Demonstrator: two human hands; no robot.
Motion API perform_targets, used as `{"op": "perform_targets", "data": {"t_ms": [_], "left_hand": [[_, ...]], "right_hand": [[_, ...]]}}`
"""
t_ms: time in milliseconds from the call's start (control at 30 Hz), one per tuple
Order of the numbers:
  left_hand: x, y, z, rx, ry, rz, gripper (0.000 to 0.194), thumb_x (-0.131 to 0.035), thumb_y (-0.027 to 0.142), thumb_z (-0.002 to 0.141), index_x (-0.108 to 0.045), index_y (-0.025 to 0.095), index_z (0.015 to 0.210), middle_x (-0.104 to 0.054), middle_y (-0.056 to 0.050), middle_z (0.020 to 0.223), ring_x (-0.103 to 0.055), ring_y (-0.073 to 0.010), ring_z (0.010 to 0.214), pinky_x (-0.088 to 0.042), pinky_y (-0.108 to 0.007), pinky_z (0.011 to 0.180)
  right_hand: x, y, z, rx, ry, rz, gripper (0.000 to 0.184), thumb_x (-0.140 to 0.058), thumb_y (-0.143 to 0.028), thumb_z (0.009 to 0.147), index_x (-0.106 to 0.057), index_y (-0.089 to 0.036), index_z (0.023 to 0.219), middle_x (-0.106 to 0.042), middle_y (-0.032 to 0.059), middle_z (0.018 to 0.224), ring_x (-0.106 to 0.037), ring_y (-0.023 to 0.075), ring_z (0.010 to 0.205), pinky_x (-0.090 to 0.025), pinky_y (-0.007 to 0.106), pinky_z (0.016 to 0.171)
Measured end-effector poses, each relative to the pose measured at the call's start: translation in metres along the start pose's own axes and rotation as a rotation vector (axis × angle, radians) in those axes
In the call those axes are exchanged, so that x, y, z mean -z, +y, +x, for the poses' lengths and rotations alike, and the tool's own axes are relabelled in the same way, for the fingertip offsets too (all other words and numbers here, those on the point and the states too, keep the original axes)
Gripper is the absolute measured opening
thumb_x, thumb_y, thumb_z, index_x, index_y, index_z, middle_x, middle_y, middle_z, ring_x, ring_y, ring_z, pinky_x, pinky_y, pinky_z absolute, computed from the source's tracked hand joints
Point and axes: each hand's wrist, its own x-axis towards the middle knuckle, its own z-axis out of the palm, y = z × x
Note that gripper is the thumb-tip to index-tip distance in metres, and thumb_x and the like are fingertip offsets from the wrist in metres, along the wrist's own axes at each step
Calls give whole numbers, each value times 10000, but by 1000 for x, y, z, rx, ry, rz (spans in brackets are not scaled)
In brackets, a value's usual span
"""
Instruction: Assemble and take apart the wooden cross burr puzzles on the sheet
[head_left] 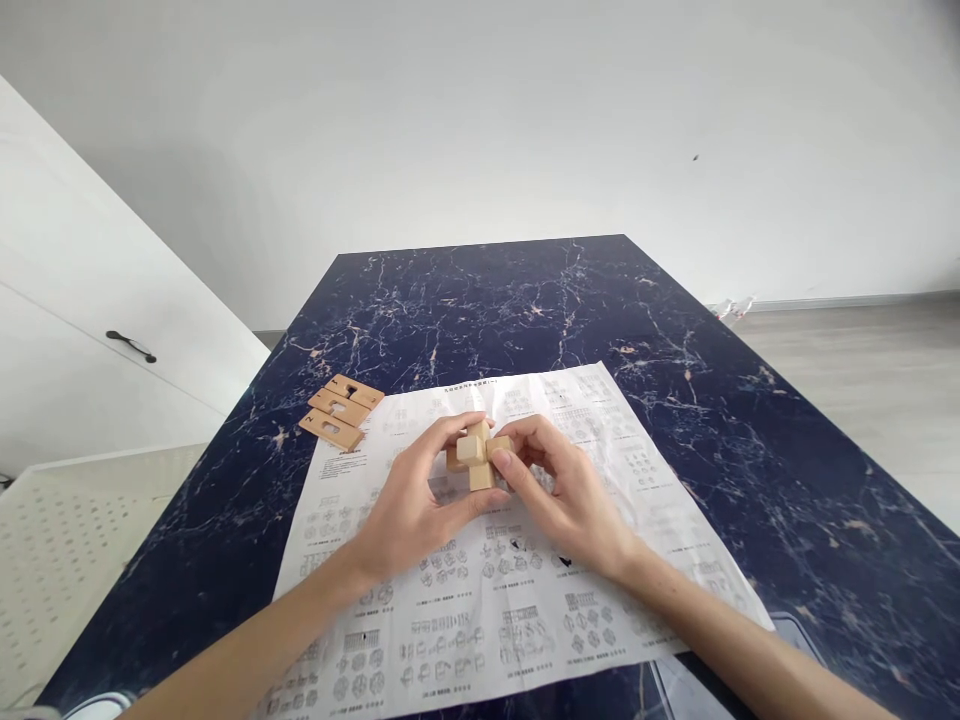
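Note:
A pale wooden burr puzzle (474,450), made of crossed blocks, is held above the printed sheet (450,640) between both hands. My left hand (420,490) wraps it from the left, with the thumb under its near side and the fingers at its far top edge. On the other side, my right hand (551,480) pinches the block that sticks out to the right between thumb and fingers. Parts of the puzzle's back and underside are hidden by the fingers.
Several flat wooden pieces with cut-out slots (337,412) lie at the sheet's upper left corner. The dark blue marbled table (480,310) reaches to a white wall. A white cabinet (97,310) stands at left, and a clear-sided container (795,635) peeks out at lower right.

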Motion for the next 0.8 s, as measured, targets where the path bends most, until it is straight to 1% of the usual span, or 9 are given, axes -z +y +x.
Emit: {"op": "perform_targets", "data": {"t_ms": [200, 333, 533, 633, 700, 800], "left_hand": [[-1, 0, 0, -10, 15, 6, 638, -869, 454, 877, -587, 319, 1434, -690, -70, 1444, -686, -321, 1291, -559, -491, 1115], [-1, -1, 0, -4, 16, -25, 651, -854, 452, 895, -552, 329, 1459, -673, -67, 1465, -665, -319, 1327, -552, -480, 1122], [1, 0, -1, -7, 18, -50, 656, -867, 477, 879, -564, 308, 1436, -690, -77, 1413, -678, -315, 1293, -548, -469, 1116], [1, -1, -1, -25, 38, -51, 632, -881, 438, 866, -587, 311, 1411, -688, -73, 1408, -685, -312, 1271, -556, -456, 1090], [1, -1, -2, -30, 56, -64, 637, -896, 419, 848, -598, 316, 1403, -696, -69, 1381, -703, -304, 1220, -572, -447, 1052], [1, -2, -2, -21, 87, -85, 659, -920, 438, 818, -615, 324, 1391, -714, -60, 1317, -707, -292, 1174, -579, -444, 1032]], "right_hand": [[0, 1, -2, 1, 2, 31, 194, -584, -416, 1085, -619, -226, 1077, -673, 40, 951, -641, 198, 848, -506, 374, 762], [0, -1, -1, -6, -3, 81, 205, -567, -426, 1090, -611, -225, 1084, -642, 20, 912, -614, 182, 813, -499, 360, 747], [2, -4, -1, -67, -31, 118, 230, -572, -452, 1081, -603, -224, 1089, -676, 33, 938, -608, 172, 781, -502, 348, 725], [5, -5, 0, -94, -86, 124, 233, -563, -461, 1084, -596, -231, 1097, -672, 28, 917, -619, 177, 797, -513, 344, 733], [6, -7, 0, -106, -141, 115, 243, -547, -477, 1089, -585, -239, 1117, -660, 21, 893, -626, 184, 806, -522, 348, 743], [9, -8, 3, -128, -231, 125, 264, -528, -504, 1093, -573, -246, 1130, -669, 30, 924, -651, 195, 845, -546, 362, 785]]}}
